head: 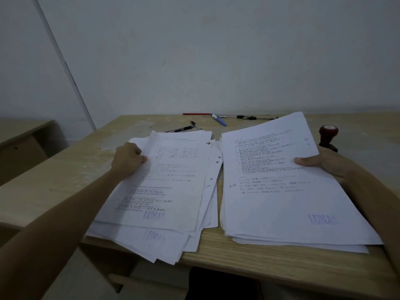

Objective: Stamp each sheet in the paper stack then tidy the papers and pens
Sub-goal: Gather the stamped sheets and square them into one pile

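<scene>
Two stacks of printed sheets lie on the wooden desk (249,252). The left stack (173,180) is fanned and untidy, with blue stamp marks near its bottom edge. My left hand (127,158) grips its upper left edge. The right stack (275,191) is neater, with a blue stamp at its lower right. My right hand (320,162) holds its right edge, thumb on top of the sheet. A stamp (328,135) with a red knob stands just behind my right hand. Several pens (218,120) lie scattered along the desk's far side.
A white wall rises right behind the desk. A second wooden desk (23,146) stands to the left, lower and apart. The near edges of both stacks overhang or reach the desk's front edge.
</scene>
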